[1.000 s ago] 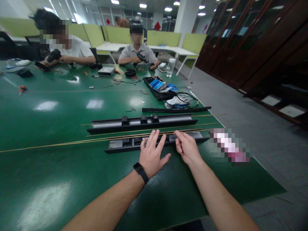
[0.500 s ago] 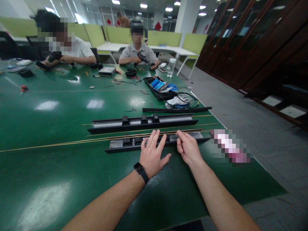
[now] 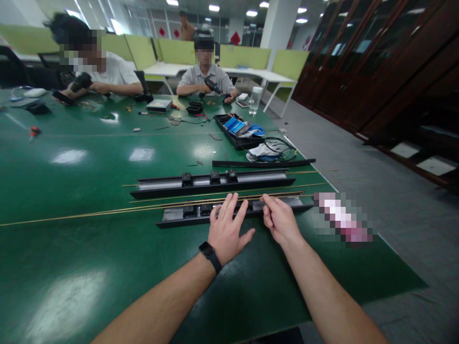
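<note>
My left hand (image 3: 226,233), with a dark watch at its wrist, is open with its fingers spread. Its fingertips rest on or just over thin gold strips (image 3: 107,210) and the nearer black channel (image 3: 172,220). My right hand (image 3: 281,220) is closed in a pinch on a gold strip near the channel's right part. This channel lies lengthwise across the table with small black blocks (image 3: 188,209) inside, some hidden behind my left fingers. Beyond it lies a second black channel (image 3: 165,185), which holds three black blocks, with gold strips alongside.
A black bar (image 3: 263,163) lies behind the channels. Farther back are a black tray (image 3: 238,141) with blue items, white gloves (image 3: 263,151) with a cable, and a clear cup (image 3: 255,101). Two people work across the green table (image 3: 125,267). A blurred pink object (image 3: 342,217) lies at right.
My hands and the channels stay in nearly the same place. Across the table, the person at left has shifted slightly, and someone far behind has moved a little to the right.
</note>
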Motion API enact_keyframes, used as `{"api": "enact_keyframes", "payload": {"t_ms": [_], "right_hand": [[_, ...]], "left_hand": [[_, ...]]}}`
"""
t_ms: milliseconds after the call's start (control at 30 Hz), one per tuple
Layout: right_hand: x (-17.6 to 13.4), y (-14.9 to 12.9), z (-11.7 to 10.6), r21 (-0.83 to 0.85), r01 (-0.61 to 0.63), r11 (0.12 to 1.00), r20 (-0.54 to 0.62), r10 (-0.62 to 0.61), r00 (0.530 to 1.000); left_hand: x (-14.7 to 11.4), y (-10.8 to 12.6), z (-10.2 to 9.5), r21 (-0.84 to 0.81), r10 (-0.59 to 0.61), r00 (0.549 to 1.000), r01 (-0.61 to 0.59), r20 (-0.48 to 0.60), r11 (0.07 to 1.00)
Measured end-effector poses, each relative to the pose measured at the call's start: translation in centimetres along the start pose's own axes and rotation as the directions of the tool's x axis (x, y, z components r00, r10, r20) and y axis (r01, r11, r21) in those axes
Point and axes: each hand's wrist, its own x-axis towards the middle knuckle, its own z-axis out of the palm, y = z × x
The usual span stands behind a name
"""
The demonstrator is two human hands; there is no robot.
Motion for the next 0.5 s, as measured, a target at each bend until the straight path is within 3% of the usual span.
{"api": "enact_keyframes", "payload": {"t_ms": [267, 500], "right_hand": [[0.01, 0.01, 0.02, 0.022, 0.009, 1.000, -0.035, -0.008, 0.999], [-0.04, 0.02, -0.03, 0.002, 0.009, 1.000, 0.004, -0.009, 1.000]], "left_hand": [[-0.02, 0.05, 0.02, 0.002, -0.001, 1.000, 0.001, -0.001, 1.000], [0.04, 0.09, -0.04, 0.010, -0.005, 1.000, 0.005, 0.004, 1.000]]}}
